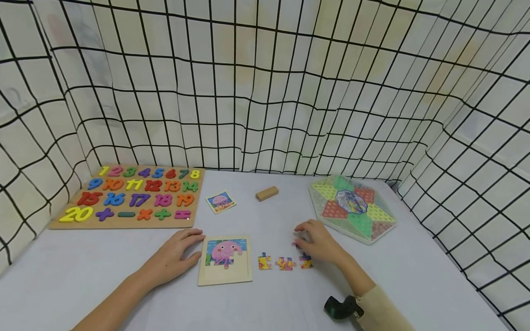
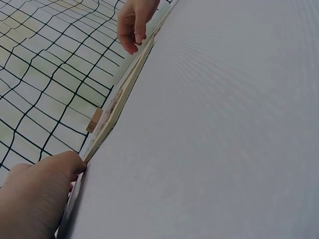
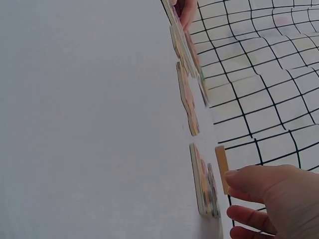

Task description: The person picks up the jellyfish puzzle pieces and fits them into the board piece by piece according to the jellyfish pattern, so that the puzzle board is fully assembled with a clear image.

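A wooden jigsaw tray [image 1: 225,278] with a partly filled pink octopus picture lies in front in the head view. My left hand [image 1: 169,259] rests at its left side, fingers extended, fingertips by the upper left corner. Right of the tray, puzzle pieces lie in a row: a yellow one [image 1: 264,262], a pink-and-yellow one [image 1: 285,263] and one with purple [image 1: 306,263]. Over this row's right end is my right hand [image 1: 320,243], fingers loosely bent; another piece [image 1: 296,246] shows beneath them. In the right wrist view, the thumb and fingers [image 3: 251,181] stand apart, beside two pieces.
A number board [image 1: 128,224] lies at the back left. Behind the tray are a small octopus picture card [image 1: 221,201] and a wooden block [image 1: 267,193]. A star-patterned game box [image 1: 352,207] lies at the back right. Black netting [image 1: 256,71] surrounds the table's far sides.
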Action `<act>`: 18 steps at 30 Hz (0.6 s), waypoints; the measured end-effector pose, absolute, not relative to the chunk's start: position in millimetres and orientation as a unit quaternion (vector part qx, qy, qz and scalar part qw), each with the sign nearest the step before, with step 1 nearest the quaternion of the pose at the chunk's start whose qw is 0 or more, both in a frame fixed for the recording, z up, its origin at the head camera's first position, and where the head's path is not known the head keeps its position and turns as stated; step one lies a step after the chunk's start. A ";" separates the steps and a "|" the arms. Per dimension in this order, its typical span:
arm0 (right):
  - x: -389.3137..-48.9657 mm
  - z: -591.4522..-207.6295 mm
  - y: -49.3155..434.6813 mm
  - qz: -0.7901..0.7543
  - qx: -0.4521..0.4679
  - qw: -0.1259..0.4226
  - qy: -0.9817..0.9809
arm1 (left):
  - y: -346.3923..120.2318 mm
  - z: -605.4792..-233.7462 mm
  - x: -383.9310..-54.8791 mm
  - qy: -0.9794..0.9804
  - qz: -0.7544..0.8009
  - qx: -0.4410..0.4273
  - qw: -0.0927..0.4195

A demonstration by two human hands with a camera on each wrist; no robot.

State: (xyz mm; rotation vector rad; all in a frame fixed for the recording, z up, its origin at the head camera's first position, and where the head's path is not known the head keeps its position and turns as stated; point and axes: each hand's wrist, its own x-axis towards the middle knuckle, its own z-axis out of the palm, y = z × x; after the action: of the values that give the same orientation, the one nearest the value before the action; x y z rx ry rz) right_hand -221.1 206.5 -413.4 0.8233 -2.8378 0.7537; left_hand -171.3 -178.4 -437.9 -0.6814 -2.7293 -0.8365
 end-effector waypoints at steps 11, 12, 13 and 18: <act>-218.2 -420.1 228.6 0.253 0.280 0.062 -0.924 | -178.2 -437.6 -172.4 -0.926 -0.286 -0.227 0.100; -218.0 -420.6 229.7 0.255 0.280 0.061 -0.924 | -178.2 -437.8 -172.5 -0.926 -0.285 -0.227 0.100; -217.8 -421.1 230.8 0.255 0.279 0.059 -0.924 | -178.2 -438.0 -172.6 -0.926 -0.285 -0.228 0.100; -216.7 -421.1 231.4 0.264 0.268 0.044 -0.925 | -178.6 -438.1 -172.4 -0.925 -0.287 -0.227 0.099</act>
State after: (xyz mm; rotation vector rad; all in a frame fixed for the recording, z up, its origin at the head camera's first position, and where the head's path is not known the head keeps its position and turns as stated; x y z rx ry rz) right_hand -216.7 231.4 -421.1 0.8202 -2.8275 0.8070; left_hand -172.4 -178.6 -438.1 -0.6718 -2.7377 -0.8485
